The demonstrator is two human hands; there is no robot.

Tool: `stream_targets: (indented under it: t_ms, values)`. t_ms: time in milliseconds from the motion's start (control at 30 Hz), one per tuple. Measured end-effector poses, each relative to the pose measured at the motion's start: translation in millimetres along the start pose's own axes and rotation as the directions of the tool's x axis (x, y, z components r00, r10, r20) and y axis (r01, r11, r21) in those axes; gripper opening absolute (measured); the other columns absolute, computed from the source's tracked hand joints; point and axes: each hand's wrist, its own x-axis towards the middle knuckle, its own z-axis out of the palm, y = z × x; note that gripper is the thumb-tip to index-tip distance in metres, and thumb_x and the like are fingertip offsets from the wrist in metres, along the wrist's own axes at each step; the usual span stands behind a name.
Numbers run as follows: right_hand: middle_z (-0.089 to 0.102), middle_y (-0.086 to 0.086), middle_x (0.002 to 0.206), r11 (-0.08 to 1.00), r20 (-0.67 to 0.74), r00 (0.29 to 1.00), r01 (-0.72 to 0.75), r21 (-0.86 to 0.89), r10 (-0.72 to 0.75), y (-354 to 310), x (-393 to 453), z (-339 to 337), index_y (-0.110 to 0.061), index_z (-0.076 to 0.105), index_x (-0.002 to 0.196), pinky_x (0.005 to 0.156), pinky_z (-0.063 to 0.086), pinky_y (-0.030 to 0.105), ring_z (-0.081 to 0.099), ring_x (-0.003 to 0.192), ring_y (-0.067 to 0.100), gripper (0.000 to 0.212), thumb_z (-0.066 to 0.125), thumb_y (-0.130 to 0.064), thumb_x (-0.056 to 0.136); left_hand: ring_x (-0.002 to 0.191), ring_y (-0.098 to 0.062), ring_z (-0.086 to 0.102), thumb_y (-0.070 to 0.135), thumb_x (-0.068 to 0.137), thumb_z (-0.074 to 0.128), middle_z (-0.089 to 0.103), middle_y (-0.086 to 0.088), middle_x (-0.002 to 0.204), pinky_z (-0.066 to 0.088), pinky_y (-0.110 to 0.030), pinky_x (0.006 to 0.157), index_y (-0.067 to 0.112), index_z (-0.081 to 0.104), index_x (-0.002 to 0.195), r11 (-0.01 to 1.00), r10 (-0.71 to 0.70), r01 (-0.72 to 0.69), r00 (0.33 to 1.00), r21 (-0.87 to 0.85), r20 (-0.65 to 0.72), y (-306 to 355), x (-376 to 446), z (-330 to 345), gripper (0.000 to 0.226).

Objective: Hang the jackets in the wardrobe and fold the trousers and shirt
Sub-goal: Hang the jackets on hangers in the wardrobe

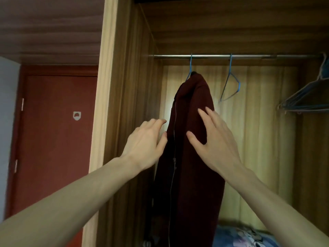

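A dark maroon jacket with a zip down its front hangs on a blue hanger from the metal rail inside the wooden wardrobe. My left hand is at the jacket's left edge, fingers loosely bent, thumb near the fabric. My right hand lies with straight, spread fingers against the jacket's right shoulder. Neither hand grips anything.
An empty blue hanger hangs on the rail to the right of the jacket. Several more hangers crowd the far right. Patterned blue fabric lies at the wardrobe bottom. A red door stands at the left.
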Motion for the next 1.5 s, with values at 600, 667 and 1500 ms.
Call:
stream_targets:
  t_ms: [600,667,1500]
  values:
    - [0.047,0.002,0.159,0.989,0.234,0.967,0.074,0.125,-0.102,-53,-250,-14,-0.018,0.047,0.154,0.128,0.02,0.043,0.035,0.152,0.02,0.069,0.04,-0.064,0.103,0.138,-0.019,0.048,0.033,0.107,0.047,0.056,0.001,0.146,0.039,-0.041,0.115,0.016,0.053,0.146,0.964,-0.182,0.156,0.978,0.216,0.105,48,-274,-53,0.043]
    - [0.05,0.002,0.157,0.981,0.256,0.959,0.073,0.181,-0.119,-73,-265,-9,-0.018,0.049,0.152,0.127,0.022,0.046,0.036,0.152,0.02,0.068,0.04,-0.064,0.103,0.142,-0.022,0.047,0.031,0.107,0.048,0.057,-0.002,0.147,0.037,-0.046,0.118,0.015,0.055,0.146,0.947,-0.158,0.11,0.978,0.302,0.136,43,-301,-67,0.043]
    - [0.046,-0.002,0.16,0.673,0.35,0.795,0.098,0.733,-0.496,-469,-438,87,-0.023,0.044,0.155,0.128,0.021,0.046,0.032,0.154,0.017,0.066,0.053,-0.059,0.101,0.146,-0.022,0.045,0.04,0.106,0.046,0.056,0.0,0.151,0.043,-0.053,0.113,0.017,0.056,0.146,0.493,-0.743,0.678,0.654,0.544,-0.141,-78,-652,-342,0.047]
